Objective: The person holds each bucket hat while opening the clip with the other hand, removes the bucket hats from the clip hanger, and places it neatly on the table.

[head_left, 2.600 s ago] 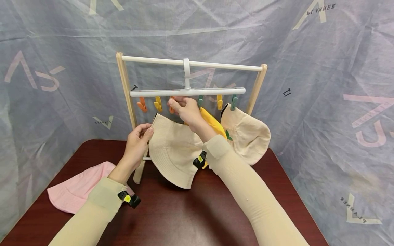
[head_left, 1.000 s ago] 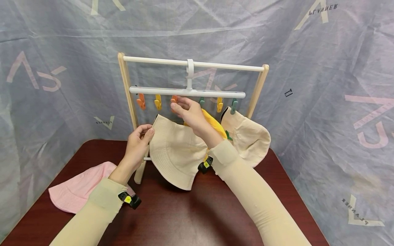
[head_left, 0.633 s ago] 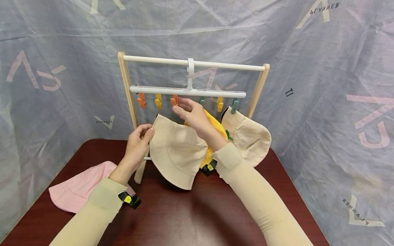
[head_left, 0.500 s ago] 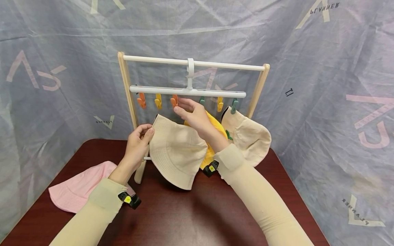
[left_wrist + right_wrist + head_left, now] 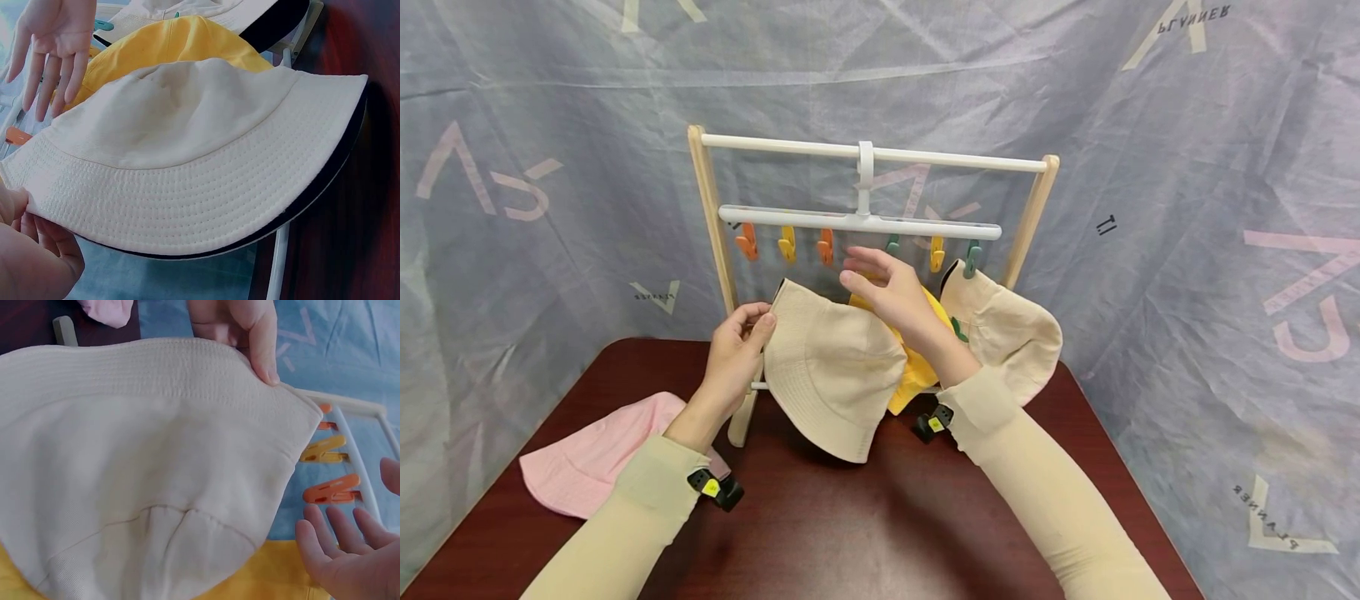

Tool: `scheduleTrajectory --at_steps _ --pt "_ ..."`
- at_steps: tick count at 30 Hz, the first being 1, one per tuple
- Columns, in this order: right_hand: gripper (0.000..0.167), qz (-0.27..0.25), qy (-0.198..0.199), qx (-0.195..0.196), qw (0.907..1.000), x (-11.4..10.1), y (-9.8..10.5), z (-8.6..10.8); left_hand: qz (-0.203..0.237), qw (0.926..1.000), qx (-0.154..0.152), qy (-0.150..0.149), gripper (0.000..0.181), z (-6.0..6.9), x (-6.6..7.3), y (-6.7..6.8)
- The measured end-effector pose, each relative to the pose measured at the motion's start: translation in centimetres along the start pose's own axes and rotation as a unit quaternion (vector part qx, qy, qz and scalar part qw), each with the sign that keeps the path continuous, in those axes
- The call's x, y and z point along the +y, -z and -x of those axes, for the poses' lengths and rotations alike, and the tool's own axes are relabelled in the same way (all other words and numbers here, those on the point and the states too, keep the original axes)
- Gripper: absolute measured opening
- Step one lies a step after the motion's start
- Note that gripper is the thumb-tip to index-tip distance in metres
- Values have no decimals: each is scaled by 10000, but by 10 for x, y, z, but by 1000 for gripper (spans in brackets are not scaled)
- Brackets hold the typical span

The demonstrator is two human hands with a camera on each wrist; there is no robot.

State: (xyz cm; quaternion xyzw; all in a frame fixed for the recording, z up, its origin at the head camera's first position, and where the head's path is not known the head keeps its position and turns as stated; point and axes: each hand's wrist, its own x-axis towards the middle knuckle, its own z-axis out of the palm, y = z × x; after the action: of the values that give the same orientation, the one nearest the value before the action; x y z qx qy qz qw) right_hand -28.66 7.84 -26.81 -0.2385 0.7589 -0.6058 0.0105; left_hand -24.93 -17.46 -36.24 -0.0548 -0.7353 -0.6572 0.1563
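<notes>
A cream bucket hat with a dark lining (image 5: 831,367) hangs at an angle below the hanger bar (image 5: 805,218). My left hand (image 5: 733,354) pinches its brim edge between thumb and fingers, as the right wrist view also shows. To the right, my right hand (image 5: 895,296) holds nothing, its fingers spread in front of a yellow hat (image 5: 913,375). An orange clip (image 5: 825,247) hangs just left of those fingers, apart from them. Further left on the bar are a yellow clip (image 5: 787,244) and another orange clip (image 5: 747,242), with no hat in their jaws.
A green clip (image 5: 972,259) holds a second cream hat (image 5: 1003,333) at the bar's right end, beside a yellow clip (image 5: 937,254). A pink hat (image 5: 598,454) lies on the dark red table (image 5: 820,533) at left. The wooden rack (image 5: 1033,217) stands before a grey cloth.
My right hand has come away from the middle orange clip, moving right and slightly down, and its fingers have spread. My left hand and the cream hat have hardly moved.
</notes>
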Motion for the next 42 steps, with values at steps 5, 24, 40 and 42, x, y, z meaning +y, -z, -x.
scheduleTrajectory --at_steps 5,24,40,42 --pt "50 225 70 116 9997 7 8 11 27 10000 47 -30 38 0 -1 0" --pt "51 293 173 574 9978 42 37 44 360 9993 93 -77 37 6 3 -1" --pt "50 203 -59 688 9974 66 46 69 482 9986 221 -77 32 11 6 -3" --pt "51 181 -109 702 9973 69 45 72 508 9984 216 -88 32 11 6 -3"
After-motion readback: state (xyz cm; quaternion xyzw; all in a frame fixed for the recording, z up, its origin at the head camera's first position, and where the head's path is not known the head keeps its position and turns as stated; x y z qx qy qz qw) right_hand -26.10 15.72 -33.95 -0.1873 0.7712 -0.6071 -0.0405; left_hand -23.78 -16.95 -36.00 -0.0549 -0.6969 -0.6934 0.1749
